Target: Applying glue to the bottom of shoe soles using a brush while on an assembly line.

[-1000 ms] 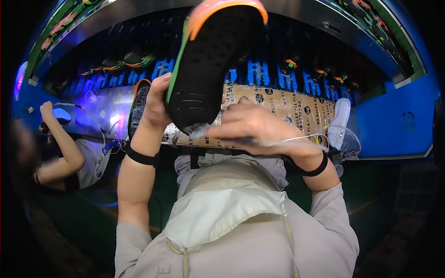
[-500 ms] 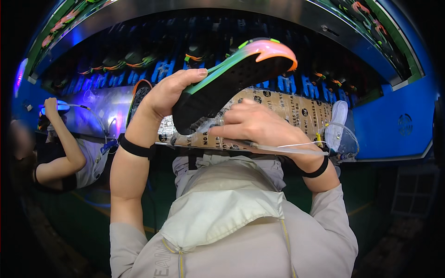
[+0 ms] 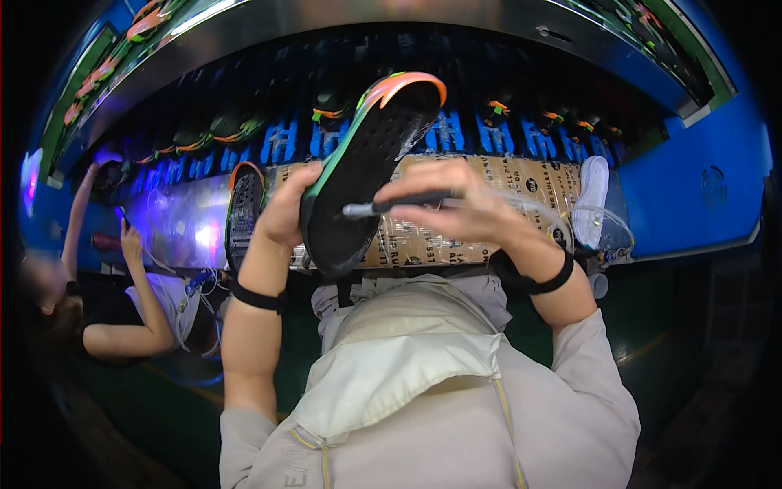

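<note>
My left hand [image 3: 287, 204] grips a shoe sole [image 3: 371, 155] along its left side, near the lower end. The sole has a black, perforated inner face and a green rim that turns orange at the far end. My right hand [image 3: 460, 196], a little blurred, holds a brush with a dark handle [image 3: 419, 198] and a thin clear tube trailing from it. The pale brush tip [image 3: 355, 211] lies over the inner face of the sole, toward the lower half; whether it touches is hard to tell. A second black sole with an orange edge [image 3: 246, 204] lies on the bench left of my hand.
Brown printed covering [image 3: 521, 183] lies over the bench front. A white shoe-shaped piece [image 3: 593, 196] and looped tube are at the right. Beyond are blue racks [image 3: 279, 143] carrying shoe parts, under a metal hood [image 3: 456, 18]. A co-worker's arm [image 3: 147, 281] is at the left.
The sole has turned more upright, its inner face now facing me more, and its orange end has moved left. The brush has moved up from the lower edge onto the inner face.
</note>
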`<action>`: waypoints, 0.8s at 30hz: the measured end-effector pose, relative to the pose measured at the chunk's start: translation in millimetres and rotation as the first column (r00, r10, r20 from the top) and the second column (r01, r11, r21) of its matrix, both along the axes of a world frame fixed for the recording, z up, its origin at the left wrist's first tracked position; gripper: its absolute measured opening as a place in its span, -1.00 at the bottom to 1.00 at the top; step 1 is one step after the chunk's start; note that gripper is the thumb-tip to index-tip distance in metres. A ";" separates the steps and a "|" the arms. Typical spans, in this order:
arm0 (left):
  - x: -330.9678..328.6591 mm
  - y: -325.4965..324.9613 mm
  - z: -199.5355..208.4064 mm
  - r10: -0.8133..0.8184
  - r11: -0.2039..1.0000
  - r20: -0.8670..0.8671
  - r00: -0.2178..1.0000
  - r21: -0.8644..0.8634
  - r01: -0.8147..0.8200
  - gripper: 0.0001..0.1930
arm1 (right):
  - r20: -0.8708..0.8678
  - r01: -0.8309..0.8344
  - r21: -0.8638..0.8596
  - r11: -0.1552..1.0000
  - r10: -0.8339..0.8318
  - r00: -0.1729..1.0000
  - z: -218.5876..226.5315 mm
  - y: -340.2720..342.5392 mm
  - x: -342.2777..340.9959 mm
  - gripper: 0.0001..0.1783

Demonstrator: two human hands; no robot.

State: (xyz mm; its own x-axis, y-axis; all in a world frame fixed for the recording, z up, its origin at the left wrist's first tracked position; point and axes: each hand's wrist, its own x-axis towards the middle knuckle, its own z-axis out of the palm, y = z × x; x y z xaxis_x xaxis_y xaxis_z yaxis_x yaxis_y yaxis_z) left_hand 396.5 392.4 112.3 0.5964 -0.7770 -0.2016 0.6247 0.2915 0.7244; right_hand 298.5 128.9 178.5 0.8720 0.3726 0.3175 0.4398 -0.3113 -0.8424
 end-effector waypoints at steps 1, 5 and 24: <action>-10.7 -0.5 -1.4 0.052 0.999 -0.047 0.998 0.010 -0.052 -0.45 | -0.142 0.081 0.057 0.995 -0.072 0.987 -1.1 -4.9 4.2 -0.78; -35.6 -2.8 -15.3 -0.006 0.996 -0.194 0.981 -0.085 -0.010 -0.28 | -0.284 0.337 0.043 0.941 -0.311 0.907 -7.9 -20.3 24.5 -0.74; -48.4 12.7 -48.8 0.235 0.910 -0.318 0.918 -0.260 -0.323 -0.33 | -0.262 0.117 0.188 0.975 -0.065 0.963 -19.8 22.9 -6.3 -0.75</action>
